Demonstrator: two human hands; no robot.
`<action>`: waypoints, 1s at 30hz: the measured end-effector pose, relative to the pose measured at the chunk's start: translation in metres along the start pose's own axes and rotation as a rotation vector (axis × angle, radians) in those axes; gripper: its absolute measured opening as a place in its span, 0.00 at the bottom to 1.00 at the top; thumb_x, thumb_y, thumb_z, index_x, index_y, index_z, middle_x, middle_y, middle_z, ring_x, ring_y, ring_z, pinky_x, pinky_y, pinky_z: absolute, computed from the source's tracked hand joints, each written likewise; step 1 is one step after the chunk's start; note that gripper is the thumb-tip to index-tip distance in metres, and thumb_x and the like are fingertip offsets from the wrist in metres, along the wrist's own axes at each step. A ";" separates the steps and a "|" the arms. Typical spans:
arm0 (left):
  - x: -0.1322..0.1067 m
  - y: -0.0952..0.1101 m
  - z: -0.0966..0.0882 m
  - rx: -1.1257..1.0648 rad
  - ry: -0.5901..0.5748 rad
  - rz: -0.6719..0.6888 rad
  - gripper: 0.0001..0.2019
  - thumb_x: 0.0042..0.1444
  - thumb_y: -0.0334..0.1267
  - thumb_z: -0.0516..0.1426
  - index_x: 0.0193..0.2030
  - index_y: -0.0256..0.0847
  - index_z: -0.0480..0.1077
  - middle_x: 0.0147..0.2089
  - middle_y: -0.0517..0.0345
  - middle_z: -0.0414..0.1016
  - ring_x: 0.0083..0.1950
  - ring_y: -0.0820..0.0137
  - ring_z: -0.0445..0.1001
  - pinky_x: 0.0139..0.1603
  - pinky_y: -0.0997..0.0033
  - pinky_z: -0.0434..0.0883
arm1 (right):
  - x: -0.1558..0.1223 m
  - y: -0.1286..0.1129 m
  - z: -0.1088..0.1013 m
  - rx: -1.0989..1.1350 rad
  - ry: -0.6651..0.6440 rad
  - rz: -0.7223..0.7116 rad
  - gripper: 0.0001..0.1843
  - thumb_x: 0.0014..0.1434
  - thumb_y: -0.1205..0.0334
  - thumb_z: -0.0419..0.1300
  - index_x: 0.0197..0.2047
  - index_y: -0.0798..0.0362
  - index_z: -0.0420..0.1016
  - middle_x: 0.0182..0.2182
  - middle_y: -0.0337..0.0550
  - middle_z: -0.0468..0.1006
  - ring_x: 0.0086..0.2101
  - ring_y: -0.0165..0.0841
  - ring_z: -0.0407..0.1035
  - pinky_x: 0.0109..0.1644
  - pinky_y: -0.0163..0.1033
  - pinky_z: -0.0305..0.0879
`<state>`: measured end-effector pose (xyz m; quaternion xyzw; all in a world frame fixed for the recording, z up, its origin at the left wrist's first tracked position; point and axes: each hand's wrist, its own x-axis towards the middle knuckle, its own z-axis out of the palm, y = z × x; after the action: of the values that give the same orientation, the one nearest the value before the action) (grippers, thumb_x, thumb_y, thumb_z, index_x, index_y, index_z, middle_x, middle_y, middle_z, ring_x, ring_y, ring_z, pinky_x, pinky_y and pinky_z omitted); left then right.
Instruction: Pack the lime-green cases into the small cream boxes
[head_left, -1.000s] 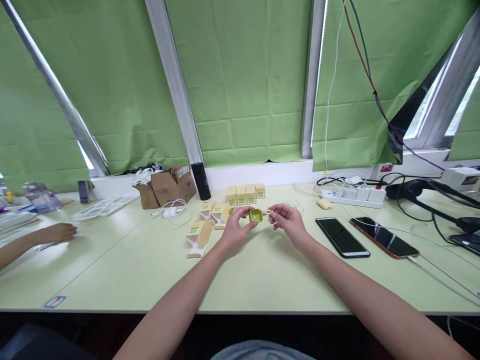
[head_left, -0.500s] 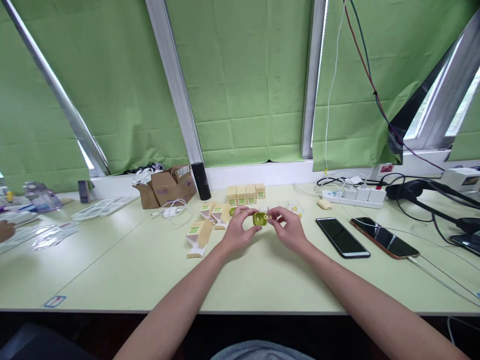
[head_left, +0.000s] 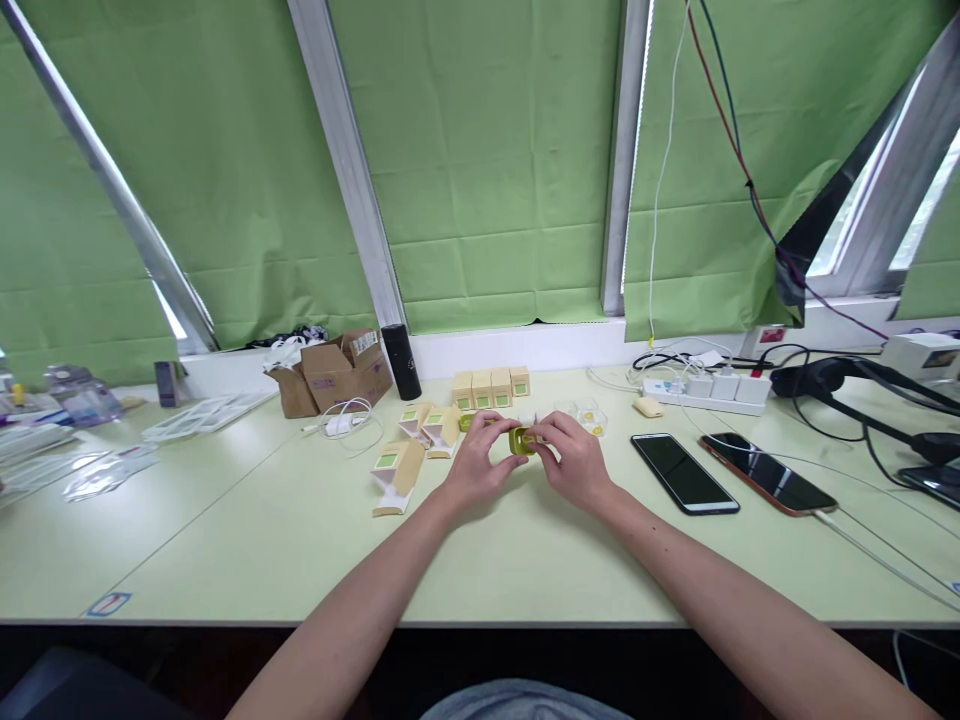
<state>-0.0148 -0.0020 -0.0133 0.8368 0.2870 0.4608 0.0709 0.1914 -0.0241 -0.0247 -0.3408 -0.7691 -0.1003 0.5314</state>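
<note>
Two hands meet over the middle of the bench (head_left: 525, 560), both closed on one small green case (head_left: 520, 440). The left hand (head_left: 472, 465) grips the case from its left side, with the fingers (head_left: 496, 430) curled over its top edge. The right hand (head_left: 574, 460) presses in from the other side, and its fingers (head_left: 547, 432) are bent and touching the case's right edge. Whether they pinch anything smaller against it is too small to tell. The case sits just above the bench surface, between the two sets of fingers.

Just beyond the fingers stands a row of small yellow boxes (head_left: 491, 385), side by side, each with a green label. Left of the left fingers lie several opened boxes (head_left: 431, 425), and one more opened box (head_left: 397, 470) lies nearer the bench's front edge. Farther left are a white cable (head_left: 341, 420), a brown cardboard box (head_left: 334, 375) and a black cylinder (head_left: 401, 360) standing upright.

Just beyond the right fingers lie some small clear pieces with yellow spots (head_left: 589, 415). To the right of the right fingers are two phones, a black phone (head_left: 684, 472) and a brown-edged phone (head_left: 769, 487), lying flat and close together. Behind them sits a white power strip (head_left: 705, 388) with plugs in it.
</note>
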 end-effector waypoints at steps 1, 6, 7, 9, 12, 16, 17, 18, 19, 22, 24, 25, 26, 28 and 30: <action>0.000 0.000 0.000 0.001 -0.001 0.006 0.22 0.58 0.38 0.69 0.58 0.45 0.73 0.54 0.47 0.71 0.60 0.55 0.71 0.61 0.49 0.74 | 0.000 0.000 0.000 -0.015 -0.001 -0.004 0.11 0.68 0.71 0.57 0.46 0.49 0.78 0.37 0.45 0.78 0.37 0.36 0.72 0.36 0.39 0.65; 0.001 0.002 0.000 -0.004 -0.001 0.016 0.22 0.58 0.39 0.68 0.58 0.45 0.73 0.53 0.47 0.73 0.60 0.55 0.71 0.61 0.49 0.74 | -0.002 0.001 0.003 -0.108 -0.008 -0.048 0.12 0.70 0.69 0.54 0.45 0.51 0.79 0.32 0.44 0.75 0.34 0.36 0.69 0.35 0.39 0.61; 0.001 0.003 -0.001 -0.007 -0.005 0.014 0.22 0.58 0.39 0.68 0.58 0.45 0.73 0.53 0.47 0.73 0.60 0.55 0.71 0.61 0.49 0.74 | -0.002 0.001 0.003 -0.123 -0.013 -0.052 0.12 0.70 0.69 0.54 0.45 0.51 0.79 0.32 0.44 0.75 0.34 0.36 0.69 0.35 0.39 0.60; 0.001 0.003 -0.001 -0.011 -0.010 0.011 0.22 0.58 0.39 0.68 0.58 0.45 0.74 0.53 0.47 0.73 0.60 0.55 0.71 0.61 0.49 0.74 | -0.003 0.001 0.004 -0.140 -0.020 -0.050 0.13 0.70 0.68 0.53 0.44 0.51 0.80 0.31 0.44 0.75 0.34 0.36 0.68 0.35 0.40 0.59; 0.001 0.003 -0.001 -0.009 -0.010 0.008 0.22 0.58 0.38 0.69 0.58 0.46 0.74 0.53 0.47 0.72 0.59 0.55 0.72 0.61 0.49 0.74 | -0.003 0.001 0.005 -0.149 -0.022 -0.045 0.13 0.70 0.68 0.54 0.43 0.51 0.80 0.30 0.44 0.76 0.32 0.35 0.68 0.35 0.40 0.58; 0.000 0.001 0.000 -0.005 -0.008 0.020 0.22 0.57 0.38 0.69 0.58 0.46 0.74 0.54 0.47 0.72 0.59 0.55 0.72 0.62 0.49 0.74 | -0.003 0.002 0.006 -0.157 -0.001 -0.060 0.13 0.70 0.69 0.54 0.41 0.51 0.80 0.29 0.43 0.76 0.31 0.34 0.68 0.33 0.39 0.56; 0.000 0.001 0.001 -0.006 -0.007 0.023 0.22 0.58 0.38 0.69 0.58 0.46 0.74 0.54 0.47 0.72 0.60 0.55 0.72 0.62 0.50 0.74 | -0.003 0.002 0.006 -0.156 0.005 -0.067 0.13 0.70 0.69 0.54 0.41 0.51 0.80 0.29 0.43 0.76 0.31 0.34 0.68 0.33 0.39 0.56; -0.001 0.000 0.001 -0.006 -0.007 0.024 0.22 0.58 0.38 0.69 0.59 0.46 0.74 0.54 0.47 0.72 0.60 0.56 0.72 0.62 0.50 0.74 | -0.003 0.002 0.006 -0.154 0.010 -0.075 0.13 0.70 0.70 0.54 0.40 0.51 0.80 0.28 0.43 0.77 0.31 0.34 0.68 0.33 0.39 0.56; -0.001 0.000 0.001 -0.006 -0.007 0.025 0.22 0.58 0.38 0.69 0.59 0.46 0.74 0.54 0.47 0.72 0.60 0.56 0.72 0.62 0.50 0.74 | -0.003 0.002 0.006 -0.154 0.015 -0.082 0.13 0.69 0.70 0.54 0.40 0.51 0.80 0.28 0.42 0.77 0.30 0.34 0.68 0.32 0.39 0.55; -0.001 -0.001 0.001 -0.001 -0.007 0.031 0.23 0.58 0.39 0.69 0.59 0.46 0.74 0.54 0.47 0.71 0.60 0.56 0.72 0.61 0.50 0.74 | -0.003 0.004 0.007 -0.154 0.013 -0.097 0.13 0.69 0.70 0.55 0.39 0.52 0.80 0.28 0.42 0.78 0.30 0.33 0.68 0.32 0.39 0.56; -0.001 -0.001 0.002 -0.002 -0.007 0.035 0.23 0.58 0.39 0.69 0.59 0.46 0.74 0.54 0.47 0.71 0.59 0.56 0.72 0.61 0.50 0.74 | -0.003 0.005 0.007 -0.150 0.003 -0.096 0.13 0.68 0.71 0.55 0.38 0.52 0.80 0.29 0.42 0.79 0.30 0.33 0.69 0.33 0.39 0.56; -0.002 -0.001 0.002 -0.001 -0.007 0.037 0.23 0.58 0.39 0.69 0.60 0.46 0.74 0.54 0.47 0.71 0.59 0.56 0.72 0.61 0.50 0.74 | -0.004 0.005 0.007 -0.149 -0.004 -0.093 0.13 0.68 0.71 0.55 0.38 0.52 0.80 0.29 0.42 0.79 0.30 0.33 0.69 0.33 0.39 0.56; -0.001 -0.001 0.002 -0.001 -0.007 0.038 0.23 0.58 0.39 0.69 0.60 0.46 0.74 0.54 0.47 0.71 0.59 0.56 0.72 0.61 0.50 0.74 | -0.004 0.006 0.008 -0.148 -0.012 -0.087 0.13 0.68 0.71 0.55 0.38 0.51 0.80 0.29 0.43 0.80 0.30 0.33 0.69 0.33 0.39 0.57; -0.001 -0.001 0.002 0.002 -0.007 0.040 0.23 0.58 0.40 0.69 0.60 0.46 0.74 0.53 0.48 0.71 0.59 0.56 0.73 0.61 0.50 0.74 | -0.004 0.006 0.008 -0.143 -0.024 -0.079 0.13 0.69 0.70 0.55 0.38 0.51 0.80 0.30 0.43 0.80 0.30 0.33 0.70 0.34 0.39 0.58; -0.001 -0.001 0.002 0.003 -0.007 0.038 0.23 0.58 0.40 0.69 0.59 0.46 0.74 0.53 0.48 0.71 0.59 0.56 0.73 0.61 0.50 0.75 | -0.004 0.007 0.009 -0.133 -0.033 -0.074 0.13 0.69 0.70 0.54 0.38 0.51 0.80 0.30 0.43 0.81 0.31 0.33 0.70 0.34 0.39 0.58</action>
<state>-0.0142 -0.0015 -0.0159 0.8438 0.2716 0.4587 0.0618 0.1900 -0.0158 -0.0340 -0.3481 -0.7813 -0.1650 0.4910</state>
